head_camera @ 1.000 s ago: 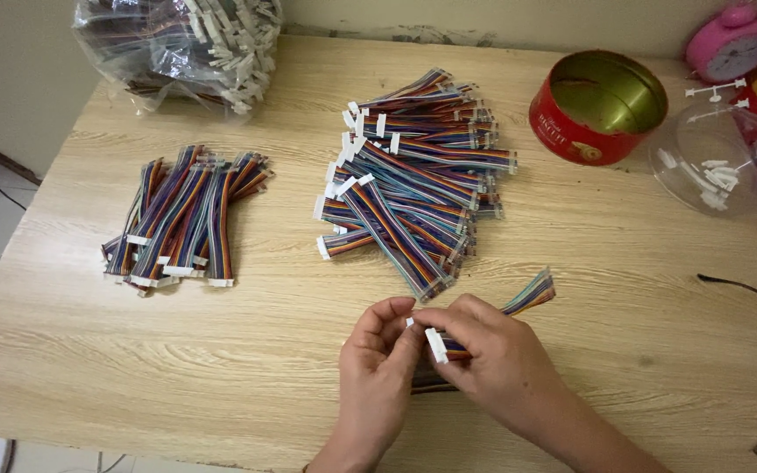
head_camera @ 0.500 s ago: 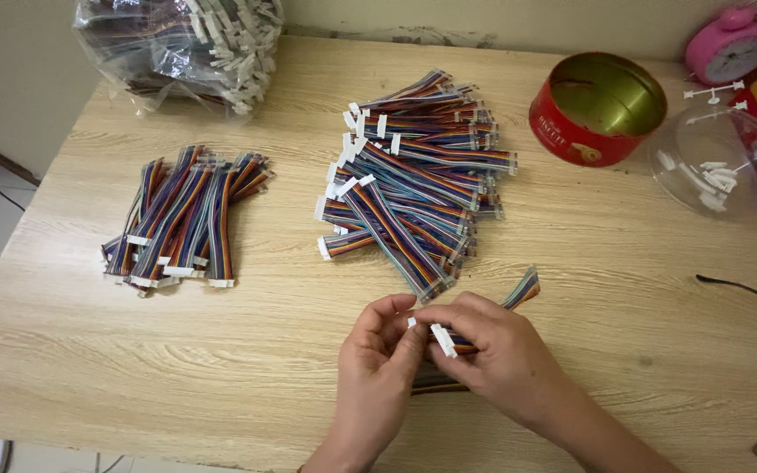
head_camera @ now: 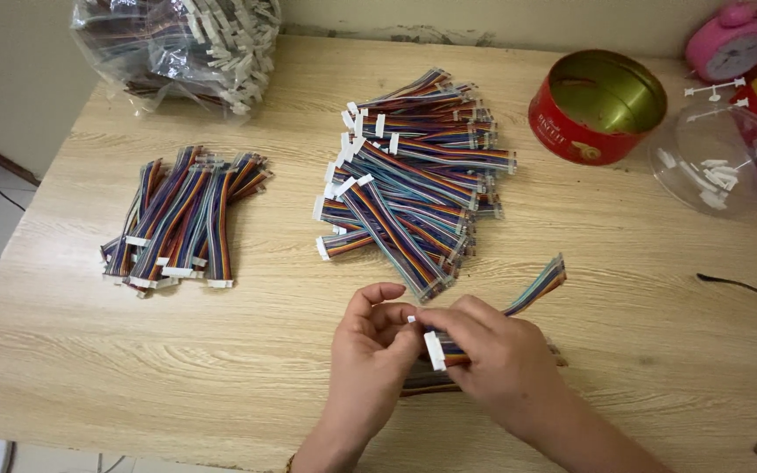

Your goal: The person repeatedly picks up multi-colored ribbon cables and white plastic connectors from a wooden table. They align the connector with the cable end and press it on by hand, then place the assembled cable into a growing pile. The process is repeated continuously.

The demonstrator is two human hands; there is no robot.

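Low in the middle of the wooden table (head_camera: 221,368), my right hand (head_camera: 497,363) grips a flat rainbow ribbon cable (head_camera: 538,287) with a white connector (head_camera: 434,349) at its near end; the cable's far end sticks out up and to the right. My left hand (head_camera: 370,355) meets it from the left, fingertips pinching a tiny white piece (head_camera: 411,320) right at the connector. Just beyond my hands lies a large heap of similar ribbon cables (head_camera: 413,184). A smaller, neater bundle of cables (head_camera: 181,219) lies to the left.
A clear plastic bag of more cables (head_camera: 177,48) sits at the back left. An open red round tin (head_camera: 596,105), a clear plastic lid with small white parts (head_camera: 720,162) and a pink alarm clock (head_camera: 733,39) are at the back right. A black cord (head_camera: 746,293) lies at right.
My hands have stayed in place, with the fingers shifting slightly at the connector. The cable's free end has tilted a little.
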